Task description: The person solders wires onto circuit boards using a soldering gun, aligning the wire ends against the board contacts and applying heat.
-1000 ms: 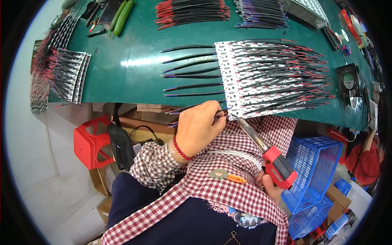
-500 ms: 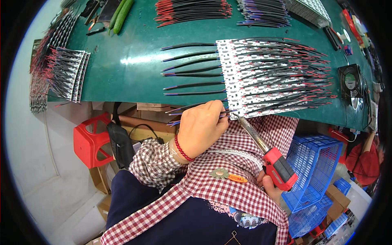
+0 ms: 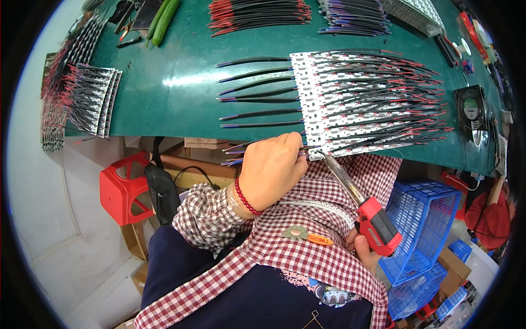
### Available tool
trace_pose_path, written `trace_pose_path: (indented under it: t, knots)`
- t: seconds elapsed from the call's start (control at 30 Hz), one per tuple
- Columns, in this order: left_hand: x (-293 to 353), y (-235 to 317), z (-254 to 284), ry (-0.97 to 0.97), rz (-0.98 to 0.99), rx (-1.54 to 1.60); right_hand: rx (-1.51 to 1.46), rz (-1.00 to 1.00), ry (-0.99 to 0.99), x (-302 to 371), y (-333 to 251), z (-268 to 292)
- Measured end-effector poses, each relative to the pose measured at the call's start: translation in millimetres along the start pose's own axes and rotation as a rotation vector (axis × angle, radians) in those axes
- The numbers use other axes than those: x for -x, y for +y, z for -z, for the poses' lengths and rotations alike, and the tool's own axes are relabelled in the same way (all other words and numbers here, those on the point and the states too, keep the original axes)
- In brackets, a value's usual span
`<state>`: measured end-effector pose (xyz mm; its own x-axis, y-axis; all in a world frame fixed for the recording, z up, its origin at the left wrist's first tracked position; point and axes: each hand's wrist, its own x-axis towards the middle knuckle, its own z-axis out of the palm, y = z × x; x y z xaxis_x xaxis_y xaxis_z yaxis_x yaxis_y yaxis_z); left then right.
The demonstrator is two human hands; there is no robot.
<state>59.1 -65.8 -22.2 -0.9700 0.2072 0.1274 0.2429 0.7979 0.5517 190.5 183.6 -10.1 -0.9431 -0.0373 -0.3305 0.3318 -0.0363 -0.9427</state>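
A white circuit board panel [image 3: 309, 104] lies at the table's front edge, with rows of black wires with red ends [image 3: 394, 101] running off to the right. Several black wires with blue ends [image 3: 260, 112] stick out from its left side. At the near left corner my left hand [image 3: 272, 170] is closed in a pinch on a wire, whose end at the board is partly hidden by the fingers. My right hand [image 3: 361, 251], partly behind the handle, grips a red and black soldering iron [image 3: 379, 226]. Its tip points up-left and meets the panel's near edge beside my left fingertips.
Bundles of red-tipped wires [image 3: 260, 15] and blue-tipped wires [image 3: 355, 16] lie along the far side of the green table [image 3: 164, 109]. More wired panels [image 3: 101, 101] stand at the left. A small fan [image 3: 470, 107] is at the right, above blue crates [image 3: 419, 230]. A red stool [image 3: 118, 192] stands below left.
The soldering iron has shifted slightly to the right, its tip moving right along the panel's near edge. My left hand has barely moved and keeps its pinch.
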Motion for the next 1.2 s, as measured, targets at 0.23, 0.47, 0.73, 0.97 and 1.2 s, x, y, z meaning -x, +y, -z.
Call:
trace_pose_path:
  t: [0.23,0.47,0.73,0.97,1.2]
  knots:
    - [-1.5,-0.1,0.3,-0.019,0.005,-0.037,-0.025,0.001,0.016,-0.4,-0.7,0.5]
    - [-2.5,-1.8,0.8,-0.043,0.023,-0.016,-0.021,0.024,-0.011,-5.7,3.6,2.7]
    - [-1.5,-1.5,2.7,-0.067,0.029,0.06,0.052,0.025,-0.016,-1.4,14.1,8.9]
    - [0.5,3.7,-1.2,-0.03,0.02,-0.015,0.005,-0.038,-0.017,-0.3,12.5,8.8]
    - [1.8,5.3,-2.3,-0.008,-0.012,-0.049,0.066,-0.038,-0.009,-2.6,10.6,9.2]
